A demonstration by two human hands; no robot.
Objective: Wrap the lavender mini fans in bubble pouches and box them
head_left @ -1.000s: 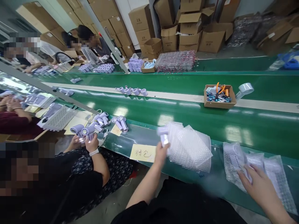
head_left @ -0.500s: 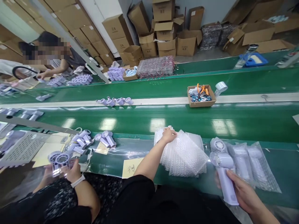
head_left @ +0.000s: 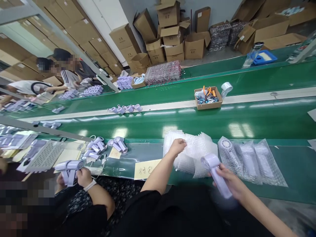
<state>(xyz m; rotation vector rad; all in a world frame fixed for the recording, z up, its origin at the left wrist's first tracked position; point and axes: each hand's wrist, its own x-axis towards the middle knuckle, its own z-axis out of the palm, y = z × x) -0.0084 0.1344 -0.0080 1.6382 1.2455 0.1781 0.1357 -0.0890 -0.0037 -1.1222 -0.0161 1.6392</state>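
My left hand [head_left: 177,146] lies over a stack of bubble-wrap bags [head_left: 191,161], its fingertips pinched at the top bag's edge. In my right hand [head_left: 228,179] is a lilac handheld fan [head_left: 219,179], gripped by its handle and tilted, with its round head toward the stack. Just right of the stack, several bagged fans [head_left: 248,161] lie side by side in bubble wrap. A yellow paper note [head_left: 144,169] with handwriting is partly covered by my left forearm.
At left a co-worker's hands [head_left: 84,177] hold lilac fans. Loose fans [head_left: 96,147] lie along the bench. Beyond, a green conveyor [head_left: 153,123] carries a small carton of tools and parts [head_left: 208,98]. Cardboard boxes [head_left: 170,29] stand at the back.
My right hand has brought the fan leftward, closer to the bubble-wrap stack. My left hand has stayed at the bags, and the top bag's edge has shifted. The co-worker's fans have turned.
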